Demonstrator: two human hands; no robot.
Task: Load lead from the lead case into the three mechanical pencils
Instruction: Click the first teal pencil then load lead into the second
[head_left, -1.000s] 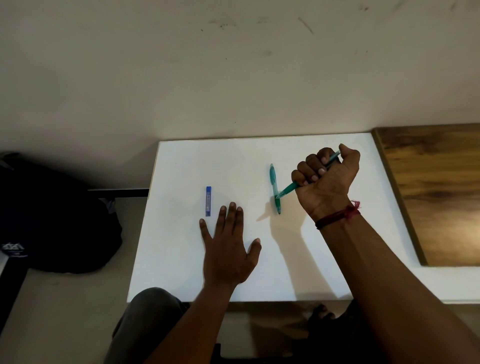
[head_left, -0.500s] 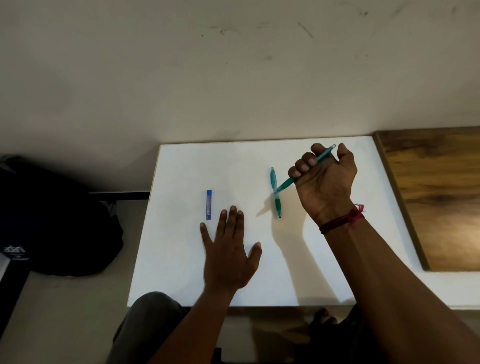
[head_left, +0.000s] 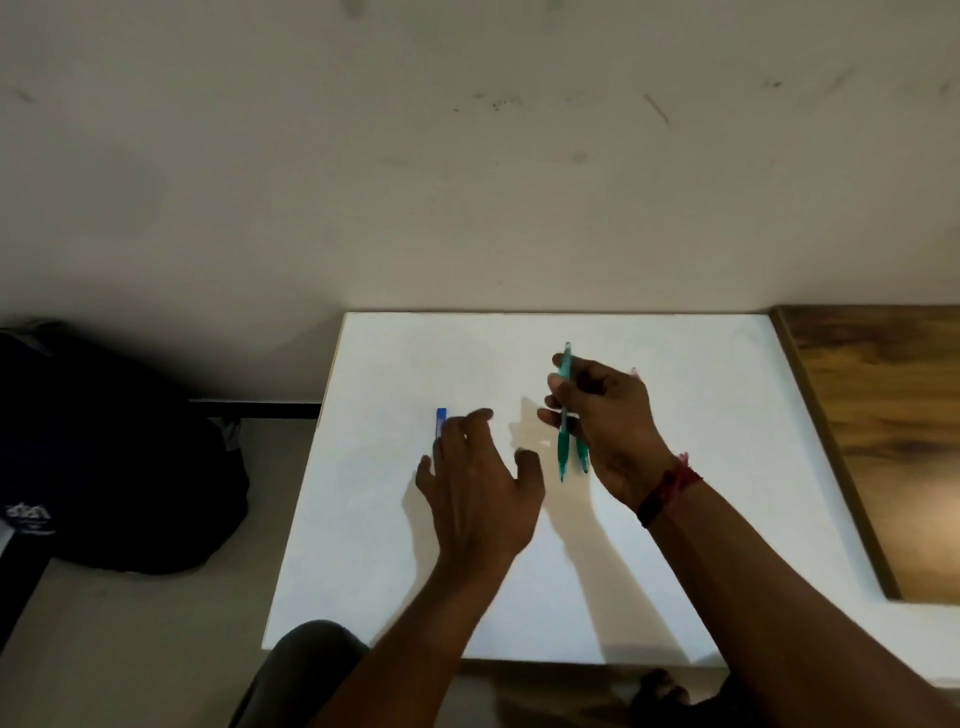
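Mid-frame, right hand (head_left: 613, 426) fingers clamp slim green plastic mechanical pencil (head_left: 563, 415); left hand (head_left: 478, 488), fingers spread, reaches small blue rectangular lead case (head_left: 441, 420); next, probably grasp it.

White table (head_left: 701, 415), with blue lead case (head_left: 441, 419) and one green pencil (head_left: 583, 457) flat on it

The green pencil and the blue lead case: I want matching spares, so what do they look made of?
The green pencil in the right hand looks like translucent tinted plastic, glossy: light seems to pass through its barrel. The blue lead case, partly hidden by the left hand, looks like solid-coloured plastic, but motion blur leaves its finish open.
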